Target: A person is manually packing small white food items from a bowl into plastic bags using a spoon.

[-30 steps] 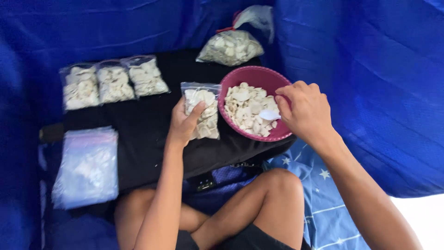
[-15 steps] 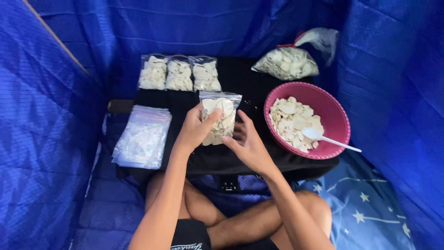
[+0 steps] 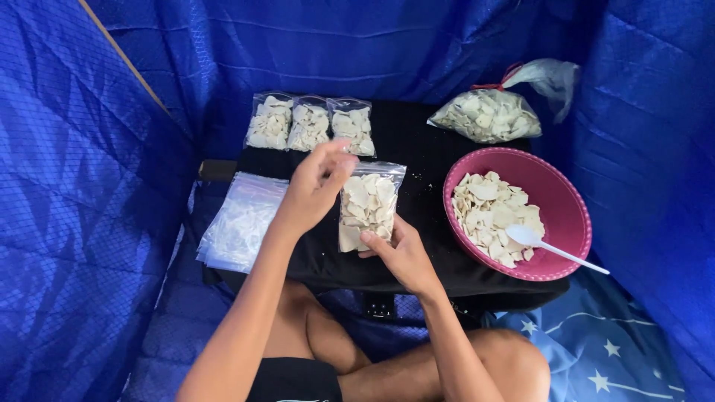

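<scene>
My right hand [image 3: 402,257] pinched the filled clear bag [image 3: 366,205] at its lower edge at desk center while my left hand [image 3: 316,186] gripped its top corner. 3 packed bags [image 3: 309,123] lay at 12 o'clock; the pink bowl [image 3: 570,212] at 3 o'clock still held chips, and empty bags [image 3: 242,221] waited at 9 o'clock.

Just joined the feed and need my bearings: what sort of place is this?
Probably a makeshift packing spot on the floor, not a workshop. Blue tarpaulin walls close it in, and the person sits cross-legged at a low black board holding small filled bags and a pink bowl of pale chips.
</scene>
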